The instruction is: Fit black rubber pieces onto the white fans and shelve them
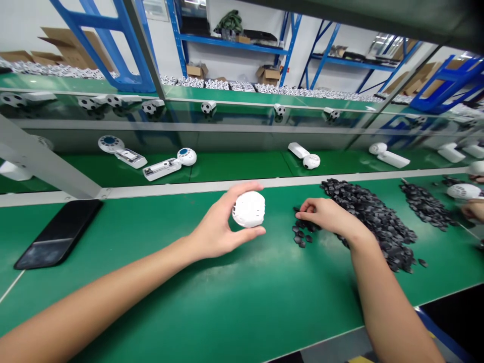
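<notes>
From the head camera, the left hand (pixel 215 224) has its grip closed around a white ball casing (pixel 248 209), fingers and thumb pressed on it, just above the green desk (pixel 212 297). The right hand (pixel 325 214) curls down at the edge of a large heap of small black pieces (pixel 370 222), its fingertips (pixel 301 205) among a loose scatter (pixel 302 233); whether they pinch a piece, I cannot tell. A second heap (pixel 425 204) lies further right, where another person's hand (pixel 473 209) sits beside a white casing (pixel 463 191). A black glass slab (pixel 58 234) lies at the left. On the green shelf (pixel 242 164) beyond stand four white ball-and-bar devices (pixel 310 161). Cardboard boxes (pixel 268 75) sit on blue racks (pixel 234 45) farther back.
</notes>
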A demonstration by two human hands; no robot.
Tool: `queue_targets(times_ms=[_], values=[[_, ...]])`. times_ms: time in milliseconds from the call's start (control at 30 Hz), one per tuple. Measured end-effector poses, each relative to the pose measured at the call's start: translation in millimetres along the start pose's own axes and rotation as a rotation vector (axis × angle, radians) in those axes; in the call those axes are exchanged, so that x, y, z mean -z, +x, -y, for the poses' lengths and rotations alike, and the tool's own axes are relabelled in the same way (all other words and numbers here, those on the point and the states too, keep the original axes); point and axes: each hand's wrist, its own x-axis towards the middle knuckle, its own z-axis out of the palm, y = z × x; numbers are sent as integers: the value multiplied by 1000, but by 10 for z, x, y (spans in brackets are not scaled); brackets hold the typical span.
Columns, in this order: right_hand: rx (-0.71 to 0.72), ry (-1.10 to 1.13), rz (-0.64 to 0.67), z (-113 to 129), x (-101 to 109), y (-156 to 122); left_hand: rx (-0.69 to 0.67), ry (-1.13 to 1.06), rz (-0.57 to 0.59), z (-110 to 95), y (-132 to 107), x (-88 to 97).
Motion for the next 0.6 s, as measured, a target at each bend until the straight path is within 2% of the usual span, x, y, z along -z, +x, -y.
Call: queue_targets(times_ms=[100,200,300,500,600], values=[[26,13,32,52,-21,2,-92,93,52,101,-73,-104],[114,54,27,168,-39,-42,-165,244,8,178,-171,-187],[198,129,5,311,-84,-98,-98,344,-26,204,-277,-248],[180,358,83,591,-213,-204,45,219,-44,247,-356,-309],[256,450,85,708,-258,-274,117,217,-17,293,-327,-313]])
